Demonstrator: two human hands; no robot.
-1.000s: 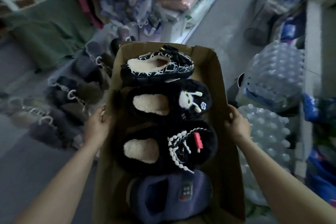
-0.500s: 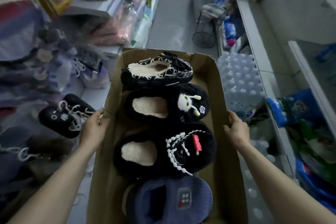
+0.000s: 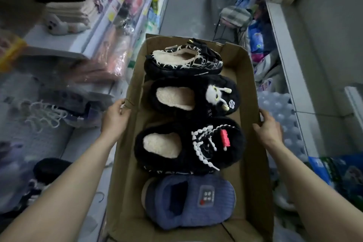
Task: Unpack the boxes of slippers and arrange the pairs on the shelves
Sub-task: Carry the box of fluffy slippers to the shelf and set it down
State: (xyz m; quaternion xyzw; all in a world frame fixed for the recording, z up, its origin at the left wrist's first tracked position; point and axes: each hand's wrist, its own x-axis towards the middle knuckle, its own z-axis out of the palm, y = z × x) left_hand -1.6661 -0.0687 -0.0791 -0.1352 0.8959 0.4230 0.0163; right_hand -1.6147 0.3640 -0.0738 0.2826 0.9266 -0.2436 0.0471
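I carry an open cardboard box (image 3: 253, 143) in front of me. My left hand (image 3: 115, 119) grips its left wall and my right hand (image 3: 268, 130) grips its right wall. Inside lie several slippers in a row: a black-and-white patterned one (image 3: 184, 61) at the far end, a black fluffy one with a white plush figure (image 3: 196, 95), a black fluffy one with white beads and a pink tag (image 3: 188, 143), and a blue knit one (image 3: 188, 200) nearest me.
White shelves (image 3: 64, 43) with packaged goods and slippers run along the left. More slippers with hooks (image 3: 45, 116) lie on the lower left shelf. Shrink-wrapped water bottles (image 3: 284, 122) and bags stand at the right. A grey aisle floor (image 3: 188, 6) stretches ahead.
The view has swung right and up along the aisle with the box. Both hands keep their grip on the box walls, and the slippers have not shifted.
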